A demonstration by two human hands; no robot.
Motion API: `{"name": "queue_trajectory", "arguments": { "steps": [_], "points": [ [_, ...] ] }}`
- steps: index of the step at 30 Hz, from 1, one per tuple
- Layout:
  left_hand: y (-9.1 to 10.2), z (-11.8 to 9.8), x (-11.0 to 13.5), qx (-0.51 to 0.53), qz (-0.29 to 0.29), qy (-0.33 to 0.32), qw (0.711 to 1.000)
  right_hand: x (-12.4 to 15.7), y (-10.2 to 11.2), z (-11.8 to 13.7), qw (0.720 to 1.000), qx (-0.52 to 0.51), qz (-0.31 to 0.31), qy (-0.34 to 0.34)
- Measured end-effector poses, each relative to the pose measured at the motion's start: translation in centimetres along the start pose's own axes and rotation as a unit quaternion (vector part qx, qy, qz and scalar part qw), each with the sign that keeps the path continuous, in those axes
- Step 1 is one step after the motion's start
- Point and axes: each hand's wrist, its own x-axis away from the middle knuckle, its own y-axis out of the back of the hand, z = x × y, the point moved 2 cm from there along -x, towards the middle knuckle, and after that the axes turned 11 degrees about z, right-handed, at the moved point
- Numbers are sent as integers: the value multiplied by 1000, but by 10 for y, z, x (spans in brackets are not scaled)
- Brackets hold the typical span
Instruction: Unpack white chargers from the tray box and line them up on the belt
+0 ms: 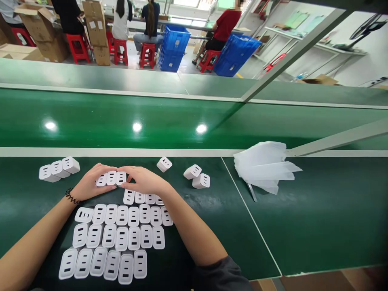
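Note:
Three white USB charger blocks [111, 178] stand side by side in a short row between my hands, their port faces up. My left hand [87, 182] grips the row's left end, thumb in front and fingers behind. At the other end, my right hand [144, 180] is closed on the rightmost block with thumb and fingers. Just in front of my hands lie several rows of the same chargers [121, 215], also ports up. My right forearm hides the right end of the nearest short row.
Three chargers [60, 169] stand at the left, a single charger [164, 164] and a pair [201, 181] at right. White plastic bags [263, 165] lie further right on the green table [327, 218]. A white frame post [342, 137] slants across. Behind are blue crates [174, 46] and seated people.

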Motion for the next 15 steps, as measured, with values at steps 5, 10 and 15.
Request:
{"name": "queue_trajectory", "arguments": {
  "steps": [5,10,15],
  "points": [
    [0,2,-1,6,2,13,1000,1,0,0,1000,-11,-5,7],
    [-1,5,0,5,5,9,1000,2,3,3,1000,-15,-3,7],
    [-1,6,0,-2,3,4,1000,3,4,5,1000,-9,-7,8]
  ]
}}
